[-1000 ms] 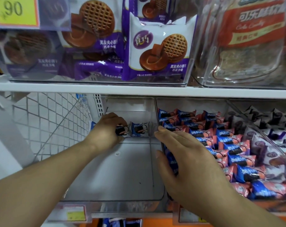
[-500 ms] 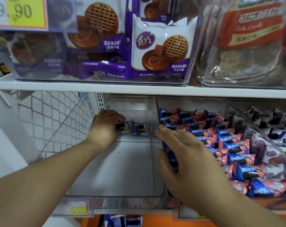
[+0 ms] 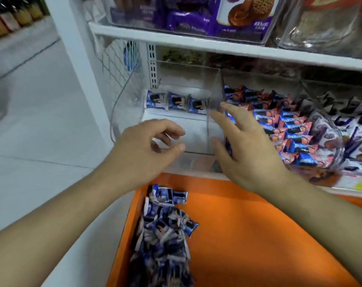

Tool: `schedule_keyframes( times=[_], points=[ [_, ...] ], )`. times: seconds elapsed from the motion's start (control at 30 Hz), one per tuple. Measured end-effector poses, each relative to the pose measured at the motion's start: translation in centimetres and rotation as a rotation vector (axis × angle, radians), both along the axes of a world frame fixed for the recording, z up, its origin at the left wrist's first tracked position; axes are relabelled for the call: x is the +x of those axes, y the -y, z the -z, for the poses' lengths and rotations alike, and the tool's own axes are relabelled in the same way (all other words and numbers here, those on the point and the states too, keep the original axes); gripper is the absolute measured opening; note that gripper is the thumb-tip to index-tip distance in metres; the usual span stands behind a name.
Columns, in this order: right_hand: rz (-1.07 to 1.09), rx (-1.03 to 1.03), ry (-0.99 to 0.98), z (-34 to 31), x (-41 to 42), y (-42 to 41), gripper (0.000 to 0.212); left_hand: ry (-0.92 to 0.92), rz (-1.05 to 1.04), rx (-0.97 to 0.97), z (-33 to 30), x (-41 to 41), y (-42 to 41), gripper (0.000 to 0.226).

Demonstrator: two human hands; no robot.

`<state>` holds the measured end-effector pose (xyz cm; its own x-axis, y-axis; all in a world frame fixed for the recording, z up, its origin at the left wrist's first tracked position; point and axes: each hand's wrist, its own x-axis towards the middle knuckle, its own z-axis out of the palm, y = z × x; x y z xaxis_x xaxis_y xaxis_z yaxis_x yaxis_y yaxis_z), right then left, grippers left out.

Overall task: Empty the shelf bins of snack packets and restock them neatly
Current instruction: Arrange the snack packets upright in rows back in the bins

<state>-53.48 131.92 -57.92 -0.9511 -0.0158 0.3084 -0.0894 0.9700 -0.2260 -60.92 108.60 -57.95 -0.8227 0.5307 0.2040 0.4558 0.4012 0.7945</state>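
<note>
Clear plastic shelf bin (image 3: 196,129): rigid, smooth-walled, nearly bare — three small blue foil snack packets (image 3: 177,101) stand in a row at its back.
Loose heap of blue packets (image 3: 163,241): lies on the orange shelf (image 3: 248,224) below, beside its left edge; likely light, crinkly and slippery, the biscuits inside probably brittle.
Right hand (image 3: 250,150): fingers (image 3: 221,121) spread straight against the bin's right wall, holding nothing.
Left hand (image 3: 142,150): fingers loosely curled, empty, in front of the bin.
Grip judgement: pinch each packet by its crimped end or flat sides — lightly, without squeezing the middle.
</note>
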Motion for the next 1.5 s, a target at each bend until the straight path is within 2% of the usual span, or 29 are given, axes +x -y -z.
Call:
schedule_keyframes(
  times=[0.1, 0.17, 0.23, 0.3, 0.4, 0.53, 0.63, 0.7, 0.8, 0.93, 1.1, 1.17, 1.27, 1.4, 1.5],
  points=[
    [-0.274, -0.020, 0.019, 1.0, 3.6, 3.5, 0.034, 0.078, 0.037, -0.095, 2.4, 2.8, 3.1, 0.022],
    [-0.363, 0.026, 0.154, 3.1, 5.6, 5.3, 0.030, 0.097, 0.083, -0.263, 4.6, 2.8, 4.2, 0.027],
    [-0.303, 0.004, 0.387, 6.4, 6.9, 6.4, 0.041, 0.113, 0.126, -0.396, 6.0, 2.4, 4.8, 0.032],
    [-0.196, -0.097, 0.600, 10.2, 7.2, 7.0, 0.054, 0.138, 0.137, -0.451, 6.9, 2.0, 5.2, 0.037],
    [-0.088, -0.245, 0.768, 15.5, 5.7, 8.2, 0.069, 0.166, 0.150, -0.496, 7.4, 1.8, 5.8, 0.037],
    [0.043, -0.348, 0.859, 22.3, 2.5, 9.9, 0.086, 0.220, 0.161, -0.544, 6.6, 0.9, 5.8, 0.035],
    [0.118, -0.345, 0.912, 27.3, 1.0, 10.0, 0.099, 0.216, 0.147, -0.566, 5.7, 0.6, 5.5, 0.032],
    [0.144, -0.415, 0.922, 29.2, 0.6, 10.1, 0.098, 0.236, 0.152, -0.621, 5.6, 0.7, 5.5, 0.028],
    [0.141, -0.426, 0.838, 30.3, 0.8, 9.6, 0.080, 0.264, 0.152, -0.706, 5.9, 0.7, 5.3, 0.025],
    [0.150, -0.489, 0.748, 29.2, 2.5, 7.9, 0.057, 0.258, 0.185, -0.726, 6.3, 0.6, 3.2, 0.022],
    [0.130, -0.708, 0.670, 22.2, 4.1, 5.8, 0.040, 0.291, 0.213, -0.719, 6.8, 1.5, 0.7, 0.021],
    [0.088, -0.793, 0.628, 18.1, 4.4, 5.4, 0.032, 0.302, 0.179, -0.713, 6.8, 1.9, 0.3, 0.028],
    [0.008, -0.862, 0.555, 12.2, 4.9, 5.3, 0.025, 0.394, 0.107, -0.679, 6.3, 2.8, 0.3, 0.049],
    [-0.015, -0.872, 0.519, 6.7, 5.9, 5.1, 0.044, 0.766, 0.082, -0.290, 4.1, 4.0, 0.3, 0.043],
    [-0.010, -1.005, 0.502, 3.1, 6.9, 4.6, 0.036, 0.732, 0.098, -0.167, 2.1, 4.7, 0.3, 0.039]
  ],
)
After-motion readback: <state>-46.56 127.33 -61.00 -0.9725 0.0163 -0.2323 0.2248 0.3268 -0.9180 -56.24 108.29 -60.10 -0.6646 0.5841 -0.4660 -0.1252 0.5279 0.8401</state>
